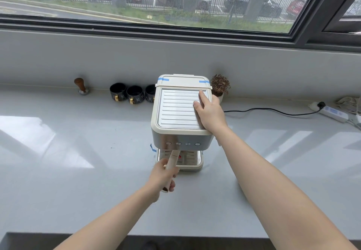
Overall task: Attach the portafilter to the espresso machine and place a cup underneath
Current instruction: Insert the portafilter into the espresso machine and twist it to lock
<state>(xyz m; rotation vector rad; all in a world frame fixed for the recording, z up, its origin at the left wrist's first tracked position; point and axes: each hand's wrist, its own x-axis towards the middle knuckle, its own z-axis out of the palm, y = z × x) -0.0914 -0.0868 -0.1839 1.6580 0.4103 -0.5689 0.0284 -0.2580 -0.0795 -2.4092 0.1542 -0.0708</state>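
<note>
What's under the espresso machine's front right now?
The drip tray with no cup on it, and the portafilter handle held by the left hand. The machine hides the portafilter's basket.

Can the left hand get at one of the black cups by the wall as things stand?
Probably not yet: the left hand is gripping the portafilter handle. Once it lets go, the counter up to the cups looks clear.

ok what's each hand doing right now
Left hand: closed around the portafilter handle, under the espresso machine.
Right hand: open, resting flat on the machine's top.
</note>
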